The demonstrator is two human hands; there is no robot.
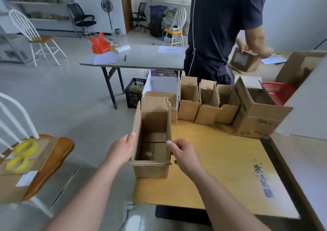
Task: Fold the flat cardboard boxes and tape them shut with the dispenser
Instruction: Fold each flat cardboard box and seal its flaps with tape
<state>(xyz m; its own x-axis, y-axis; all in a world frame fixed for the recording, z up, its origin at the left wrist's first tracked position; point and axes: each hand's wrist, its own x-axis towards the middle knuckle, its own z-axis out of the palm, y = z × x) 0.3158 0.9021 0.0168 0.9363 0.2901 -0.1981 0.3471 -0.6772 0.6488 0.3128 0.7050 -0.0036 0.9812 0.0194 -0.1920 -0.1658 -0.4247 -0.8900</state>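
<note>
Head view: the open box (pixel 152 170) stands at the tabletop's (pixel 221 168) left edge, long axis pointing away from the person. The left hand (pixel 122 151) grips its left wall, thumb over the rim, and the right hand's (pixel 184 153) curled fingers pinch the right wall.

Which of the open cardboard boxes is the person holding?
The nearest box, standing apart from the back row: left hand and right hand grip its side walls.

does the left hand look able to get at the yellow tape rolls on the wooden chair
Probably yes, once it lets go: the left hand grips the open brown cardboard box by its left wall, but the yellow tape rolls lie uncovered on the wooden chair seat, with nothing between.
</note>
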